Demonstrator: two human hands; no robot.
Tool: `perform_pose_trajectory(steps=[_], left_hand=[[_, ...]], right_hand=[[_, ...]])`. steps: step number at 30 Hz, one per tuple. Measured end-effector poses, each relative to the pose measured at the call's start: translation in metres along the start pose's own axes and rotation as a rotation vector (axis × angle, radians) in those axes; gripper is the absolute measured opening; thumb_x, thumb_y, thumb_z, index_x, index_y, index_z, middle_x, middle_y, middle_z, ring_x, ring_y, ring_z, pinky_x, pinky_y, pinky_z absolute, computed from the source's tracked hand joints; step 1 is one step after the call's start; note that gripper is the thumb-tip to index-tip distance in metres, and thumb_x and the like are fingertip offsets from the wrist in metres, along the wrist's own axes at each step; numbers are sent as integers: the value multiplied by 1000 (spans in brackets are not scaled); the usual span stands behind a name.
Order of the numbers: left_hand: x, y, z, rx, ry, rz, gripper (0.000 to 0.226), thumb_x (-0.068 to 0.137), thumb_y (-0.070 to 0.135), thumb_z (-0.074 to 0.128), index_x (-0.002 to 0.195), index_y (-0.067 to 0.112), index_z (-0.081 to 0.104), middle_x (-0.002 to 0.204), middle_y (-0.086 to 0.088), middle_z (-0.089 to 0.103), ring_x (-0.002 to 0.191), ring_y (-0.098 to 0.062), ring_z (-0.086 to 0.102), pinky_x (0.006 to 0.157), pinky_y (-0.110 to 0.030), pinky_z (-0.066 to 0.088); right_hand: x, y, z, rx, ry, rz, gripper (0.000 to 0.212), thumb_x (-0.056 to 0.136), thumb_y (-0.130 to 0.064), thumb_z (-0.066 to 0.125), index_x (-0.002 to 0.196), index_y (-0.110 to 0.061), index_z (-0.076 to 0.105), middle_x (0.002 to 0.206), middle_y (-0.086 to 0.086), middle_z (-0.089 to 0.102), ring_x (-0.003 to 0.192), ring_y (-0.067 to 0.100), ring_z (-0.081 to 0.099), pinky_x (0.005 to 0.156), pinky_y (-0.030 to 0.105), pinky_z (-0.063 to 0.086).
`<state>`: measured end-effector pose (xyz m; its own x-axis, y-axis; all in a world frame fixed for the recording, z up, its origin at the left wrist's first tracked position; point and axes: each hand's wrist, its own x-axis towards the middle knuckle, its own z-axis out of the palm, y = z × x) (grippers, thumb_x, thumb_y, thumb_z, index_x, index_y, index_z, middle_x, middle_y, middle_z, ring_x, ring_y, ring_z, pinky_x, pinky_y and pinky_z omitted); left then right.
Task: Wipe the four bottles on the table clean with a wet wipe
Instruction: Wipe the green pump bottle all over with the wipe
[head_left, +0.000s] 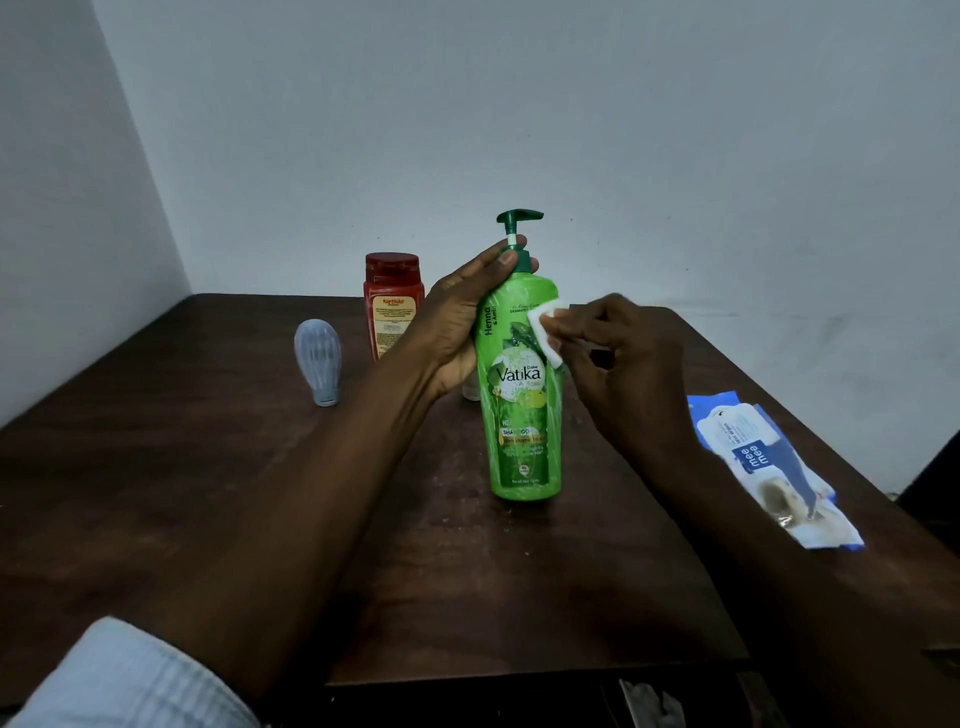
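**Sleeve and forearms, then green bottle: wiping step in hand**

Nearest the lens, at lower left, a rolled pale sleeve (130, 675) is noted. Both forearms are extended over the worktop (234, 493).

Task item, green pump bottle (522, 415), is stood near the worktop's middle, base down and long axis upright. Its pump spout is pointed to the person's right and its printed label is turned to the camera.

Grip of left hand (457, 322) is wrapped round the bottle's shoulder and neck, thumb at the collar. Grip of right hand (623, 358) is pinched on a folded wet wipe (543, 327), which is pressed to the bottle's upper right side.

Judged: one of the four bottles is being wiped. Strokes down the side are called for next, with the bottle turned by the left grip so the back is reached.

Behind are seen a red bottle (392, 301) upright, a grey-blue bottle (318, 358) narrow end down, and a small clear bottle (471, 392), mostly hidden. At the right edge a wipe pack (769, 467) is laid.
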<state>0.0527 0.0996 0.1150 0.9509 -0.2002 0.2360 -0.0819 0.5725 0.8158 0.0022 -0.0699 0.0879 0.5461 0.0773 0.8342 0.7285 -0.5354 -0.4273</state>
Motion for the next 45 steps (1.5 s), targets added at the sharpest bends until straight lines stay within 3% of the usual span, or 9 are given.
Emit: perform_pose_trajectory(steps=[5,9,16,20,24,28,37,42,45], left_hand=[[-2,0,-4,-4,36,15,29,99,12,59,127,7,65,106,-10,72,95,-23,68,85,-38,59],[-1,-1,-2,-9,33,19,25,100,11,57,124,9,66,105,-10,71,94,-24,67,90,-40,57],[-1,-2,-2,-16,43,16,25,100,11,58,123,9,66,104,-11,71,93,-24,67,91,-41,56],[0,-2,-2,-11,67,12,33,99,11,59,132,5,62,104,-11,71,95,-24,67,92,-41,56],[0,-2,-5,-42,69,7,30,99,11,59,128,5,64,103,-11,70,96,-24,66,93,-42,55],[1,-3,-7,-65,44,-2,18,100,15,58,115,12,68,100,-9,69,87,-20,68,84,-38,59],[0,0,-2,-123,-19,-39,18,96,16,60,112,13,68,98,-8,66,96,-25,64,92,-41,55],[-1,1,2,-142,-65,-66,19,97,16,59,114,12,67,97,-10,67,85,-22,69,88,-40,57],[0,2,3,-140,-86,-68,20,101,17,56,118,11,66,107,-16,69,95,-27,71,98,-46,53]], right_hand=[[-46,7,-1,8,-98,44,17,90,-20,70,106,-23,76,90,-21,57,83,1,64,65,25,57],[-77,7,-10,-53,-190,68,18,86,-17,76,102,-23,77,88,-15,61,81,5,65,65,30,58],[-95,-1,-24,-74,-312,143,17,81,-5,78,94,-16,80,89,-8,70,82,4,67,72,20,54],[-97,-1,-24,-92,-285,145,16,79,-6,79,93,-14,80,93,-5,72,85,6,68,75,26,56],[-100,-3,-20,-122,-219,106,22,76,-5,82,94,-16,79,93,-9,69,87,0,61,76,8,49],[-95,-6,-16,-82,-199,120,27,78,0,80,99,-17,79,97,-11,67,89,3,65,76,19,56],[-22,-14,4,-54,-69,75,16,88,-6,72,102,-12,77,89,4,64,77,17,65,68,40,56],[29,-25,11,-55,26,43,13,86,-10,73,98,-11,78,89,6,66,74,14,64,69,35,55],[47,-30,14,-65,26,64,12,85,-13,73,96,-13,79,88,4,69,74,12,65,71,31,55]])
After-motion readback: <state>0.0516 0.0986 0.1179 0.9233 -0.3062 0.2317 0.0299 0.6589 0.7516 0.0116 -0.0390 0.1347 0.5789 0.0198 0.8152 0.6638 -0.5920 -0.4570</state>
